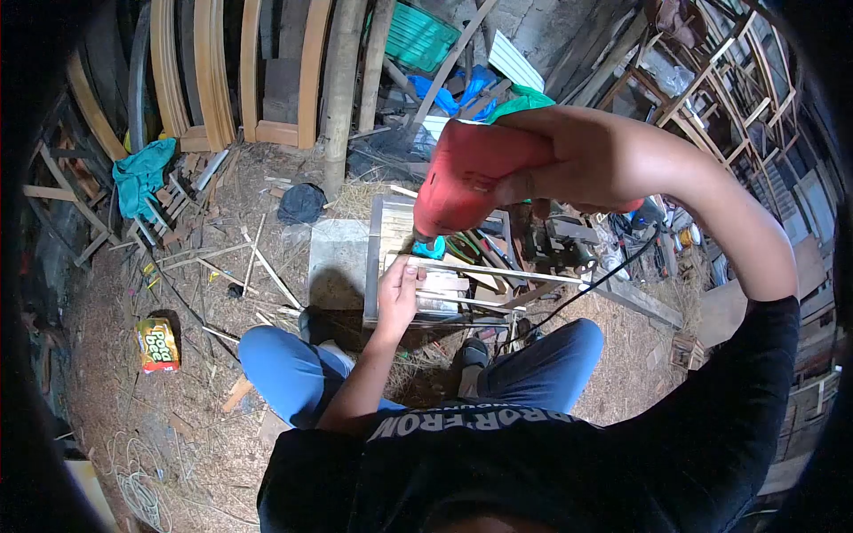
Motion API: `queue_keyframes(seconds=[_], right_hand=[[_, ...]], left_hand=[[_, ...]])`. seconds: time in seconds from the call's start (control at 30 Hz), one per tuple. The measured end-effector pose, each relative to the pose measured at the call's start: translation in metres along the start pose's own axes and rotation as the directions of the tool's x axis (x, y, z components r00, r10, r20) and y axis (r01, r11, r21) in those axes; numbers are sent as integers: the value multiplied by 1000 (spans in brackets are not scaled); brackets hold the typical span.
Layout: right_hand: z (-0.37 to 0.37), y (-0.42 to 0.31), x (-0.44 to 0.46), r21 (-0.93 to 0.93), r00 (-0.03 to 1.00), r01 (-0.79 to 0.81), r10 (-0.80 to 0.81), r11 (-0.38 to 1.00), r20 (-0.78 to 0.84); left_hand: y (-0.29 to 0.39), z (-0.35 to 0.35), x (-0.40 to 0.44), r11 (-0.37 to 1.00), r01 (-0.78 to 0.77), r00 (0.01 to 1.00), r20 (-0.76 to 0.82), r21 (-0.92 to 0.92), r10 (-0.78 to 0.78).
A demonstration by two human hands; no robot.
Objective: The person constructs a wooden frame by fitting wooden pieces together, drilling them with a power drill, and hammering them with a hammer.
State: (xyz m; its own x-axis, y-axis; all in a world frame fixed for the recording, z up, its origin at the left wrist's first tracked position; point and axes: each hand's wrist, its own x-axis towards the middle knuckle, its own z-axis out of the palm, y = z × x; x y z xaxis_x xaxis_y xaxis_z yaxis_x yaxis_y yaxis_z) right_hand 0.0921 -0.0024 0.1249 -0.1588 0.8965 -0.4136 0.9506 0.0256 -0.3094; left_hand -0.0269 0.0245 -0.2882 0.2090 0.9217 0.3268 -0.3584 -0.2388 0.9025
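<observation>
My right hand point(562, 175) is wrapped round the handle of a red power drill point(460, 178), holding it up with its nose pointing down. The drill's nose hangs close above the end of a thin wooden frame point(506, 271), near my left fingers; whether the bit touches the wood I cannot tell. My left hand point(399, 291) pinches that end of the frame, thumb and fingers closed on it. Beneath lies a low wooden work box point(373, 266) with wood strips and tools in it. A dark cord point(582, 291) runs across on the right.
Curved wooden pieces point(213, 80) lean on the back wall. Scrap sticks point(267, 275) and a yellow snack bag point(158, 345) lie on the floor to the left. A metal vise-like tool point(564, 244) sits right of the box. Stacked wooden frames point(724, 98) rise at the back right.
</observation>
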Motion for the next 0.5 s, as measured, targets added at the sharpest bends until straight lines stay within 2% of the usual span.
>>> queue_keyframes(seconds=[0.07,0.17,0.27,0.37,0.43,0.5], right_hand=[[-4,-4,-11,76,997,-71,71,995,2],[0,16,-21,251,998,16,1,968,-70],[0,18,-36,278,992,14,21,960,-123],[1,36,-45,282,984,-77,118,956,-134],[14,62,-41,298,971,55,19,953,-239],[17,65,-45,310,966,54,29,949,-257]], left_hand=[[-2,0,0,1000,-1,1000,-2,-1,1],[-3,0,0,1000,-9,1000,2,5,9],[-1,1,-2,1000,14,1000,5,-28,-14],[0,2,-2,1000,-10,1000,0,-22,10],[1,4,0,999,-33,999,1,-24,33],[1,5,1,997,-47,999,-5,-53,47]])
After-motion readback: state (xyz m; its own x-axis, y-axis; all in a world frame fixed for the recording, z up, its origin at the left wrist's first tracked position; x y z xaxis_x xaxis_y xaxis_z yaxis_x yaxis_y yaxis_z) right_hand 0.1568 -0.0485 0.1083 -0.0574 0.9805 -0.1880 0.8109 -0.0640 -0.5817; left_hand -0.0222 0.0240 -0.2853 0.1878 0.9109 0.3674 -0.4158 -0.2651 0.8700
